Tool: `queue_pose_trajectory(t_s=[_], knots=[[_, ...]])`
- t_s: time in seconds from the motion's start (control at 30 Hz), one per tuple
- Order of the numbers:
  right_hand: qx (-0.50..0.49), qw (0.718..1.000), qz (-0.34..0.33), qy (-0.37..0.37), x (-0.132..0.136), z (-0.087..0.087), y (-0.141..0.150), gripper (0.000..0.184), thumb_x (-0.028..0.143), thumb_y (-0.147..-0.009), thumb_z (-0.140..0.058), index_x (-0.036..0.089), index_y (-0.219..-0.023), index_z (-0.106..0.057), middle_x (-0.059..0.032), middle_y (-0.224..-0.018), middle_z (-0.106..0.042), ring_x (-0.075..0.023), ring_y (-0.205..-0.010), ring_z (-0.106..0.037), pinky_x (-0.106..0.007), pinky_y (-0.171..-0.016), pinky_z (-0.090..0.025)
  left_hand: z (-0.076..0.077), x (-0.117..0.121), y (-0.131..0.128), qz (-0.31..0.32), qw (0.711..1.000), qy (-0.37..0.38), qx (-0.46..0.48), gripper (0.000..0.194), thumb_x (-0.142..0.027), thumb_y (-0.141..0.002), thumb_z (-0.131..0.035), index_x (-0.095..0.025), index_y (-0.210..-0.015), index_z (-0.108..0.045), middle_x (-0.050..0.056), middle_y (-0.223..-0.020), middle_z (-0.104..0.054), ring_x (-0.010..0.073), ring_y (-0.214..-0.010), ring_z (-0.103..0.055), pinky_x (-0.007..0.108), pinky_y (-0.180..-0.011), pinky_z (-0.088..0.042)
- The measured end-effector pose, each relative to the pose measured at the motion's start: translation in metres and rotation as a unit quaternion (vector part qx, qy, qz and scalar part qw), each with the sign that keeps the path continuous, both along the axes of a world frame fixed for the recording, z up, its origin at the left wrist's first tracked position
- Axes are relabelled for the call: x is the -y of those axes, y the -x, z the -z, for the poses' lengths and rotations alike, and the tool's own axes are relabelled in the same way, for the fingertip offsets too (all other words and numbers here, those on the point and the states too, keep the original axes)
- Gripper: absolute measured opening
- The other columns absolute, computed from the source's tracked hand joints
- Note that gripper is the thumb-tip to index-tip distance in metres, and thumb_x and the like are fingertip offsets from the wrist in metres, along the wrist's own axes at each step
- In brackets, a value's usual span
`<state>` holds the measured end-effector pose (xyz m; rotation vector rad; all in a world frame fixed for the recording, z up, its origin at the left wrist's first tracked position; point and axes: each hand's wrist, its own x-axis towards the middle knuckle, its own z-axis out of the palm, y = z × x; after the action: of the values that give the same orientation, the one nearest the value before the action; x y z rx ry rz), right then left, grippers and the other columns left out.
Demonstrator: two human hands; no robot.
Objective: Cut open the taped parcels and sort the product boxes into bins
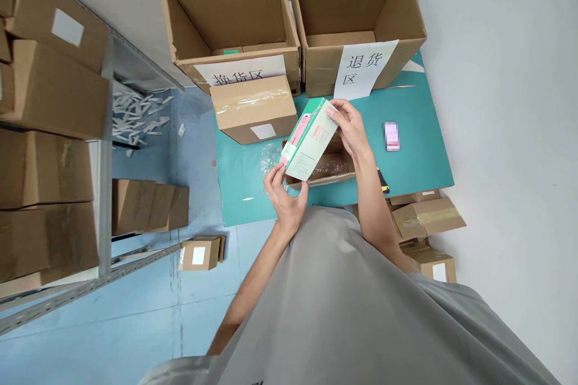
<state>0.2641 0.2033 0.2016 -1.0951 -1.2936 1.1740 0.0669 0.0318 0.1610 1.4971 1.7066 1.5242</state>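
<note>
Between my two hands is a green product box (311, 139) with pink pictures and small print, tilted so that two of its faces show. My left hand (285, 201) grips its lower left corner. At its upper right edge my right hand (350, 126) holds on with the thumb on the pale face. Directly below the product box stands an opened carton (350, 159) with clear plastic wrap inside. More crumpled clear wrap (270, 159) lies on the table left of it. A taped brown carton (253, 109) with a white label sits just behind, to the left.
Two large open cartons stand at the back of the green table (419, 114): the left one (235, 18), with a small green item inside, and the right one (356, 12). Both carry paper signs. A pixelated pink item (392, 136) and a yellow-black tool (383, 183) lie right. Shelving (105, 162) with cartons stands left.
</note>
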Motion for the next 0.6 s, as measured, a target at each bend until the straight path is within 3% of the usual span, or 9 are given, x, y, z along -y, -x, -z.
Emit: queue_pose_trajectory(t_s=[0.1,0.2,0.27,0.4,0.5,0.57,0.6], knots=[[0.032,0.999,0.006,-0.008,0.001,-0.004,-0.004,0.062,0.091,-0.090,-0.073,0.035,-0.115,-0.079,-0.0049,-0.121,-0.076,-0.0291,-0.123,-0.069,-0.049,-0.109,-0.059,-0.011,-0.003,-0.003,-0.003,0.981,0.070,0.182,0.081,-0.043,-0.079,-0.099,-0.029,-0.147,-0.056,0.016,-0.155,-0.057,0.0338,-0.151,-0.058,0.046,-0.112,-0.063],[0.059,0.998,0.008,-0.023,-0.002,-0.007,-0.009,0.065,0.093,-0.091,-0.071,0.033,-0.112,-0.080,-0.0049,-0.118,-0.076,-0.0292,-0.124,-0.069,-0.051,-0.112,-0.057,-0.019,-0.007,-0.003,0.008,0.897,0.171,0.407,0.077,-0.048,-0.076,-0.102,-0.031,-0.139,-0.060,0.009,-0.131,-0.073,0.0277,-0.129,-0.074,0.036,-0.098,-0.066],[0.072,0.997,-0.002,-0.035,-0.007,-0.006,-0.010,0.066,0.093,-0.090,-0.073,0.032,-0.112,-0.082,-0.0048,-0.118,-0.074,-0.0278,-0.121,-0.069,-0.051,-0.112,-0.058,-0.022,-0.009,-0.003,0.012,0.840,0.219,0.497,0.068,-0.047,-0.076,-0.102,-0.030,-0.131,-0.065,0.004,-0.116,-0.078,0.0232,-0.115,-0.078,0.034,-0.095,-0.066],[0.091,0.994,-0.021,-0.059,-0.016,-0.008,-0.007,0.063,0.090,-0.091,-0.074,0.032,-0.116,-0.083,-0.0046,-0.118,-0.072,-0.0256,-0.117,-0.069,-0.048,-0.109,-0.059,-0.022,-0.014,0.000,0.019,0.786,0.242,0.569,0.052,-0.035,-0.073,-0.100,-0.025,-0.114,-0.070,0.005,-0.117,-0.082,0.0206,-0.111,-0.079,0.036,-0.103,-0.064],[0.104,0.991,-0.026,-0.085,-0.002,-0.028,0.002,0.055,0.082,-0.095,-0.077,0.033,-0.119,-0.082,-0.0055,-0.125,-0.069,-0.0291,-0.127,-0.067,-0.051,-0.111,-0.059,-0.019,-0.027,0.005,0.050,0.753,0.261,0.602,0.036,-0.037,-0.074,-0.093,-0.022,-0.095,-0.067,0.007,-0.107,-0.082,0.0221,-0.107,-0.080,0.039,-0.105,-0.065],[0.118,0.988,-0.027,-0.095,0.023,-0.048,0.012,0.046,0.073,-0.095,-0.083,0.034,-0.120,-0.081,-0.0072,-0.133,-0.068,-0.0354,-0.140,-0.063,-0.059,-0.117,-0.058,-0.016,-0.042,0.007,0.083,0.747,0.282,0.597,0.036,-0.047,-0.075,-0.088,-0.023,-0.089,-0.066,0.008,-0.100,-0.080,0.0247,-0.104,-0.081,0.043,-0.102,-0.067],[0.128,0.987,-0.036,-0.095,0.039,-0.059,0.018,0.042,0.067,-0.092,-0.087,0.035,-0.120,-0.082,-0.0079,-0.138,-0.067,-0.0388,-0.148,-0.059,-0.063,-0.120,-0.056,-0.015,-0.050,0.007,0.099,0.764,0.281,0.572,0.038,-0.053,-0.076,-0.086,-0.024,-0.089,-0.067,0.009,-0.100,-0.080,0.0273,-0.105,-0.081,0.046,-0.101,-0.068]])
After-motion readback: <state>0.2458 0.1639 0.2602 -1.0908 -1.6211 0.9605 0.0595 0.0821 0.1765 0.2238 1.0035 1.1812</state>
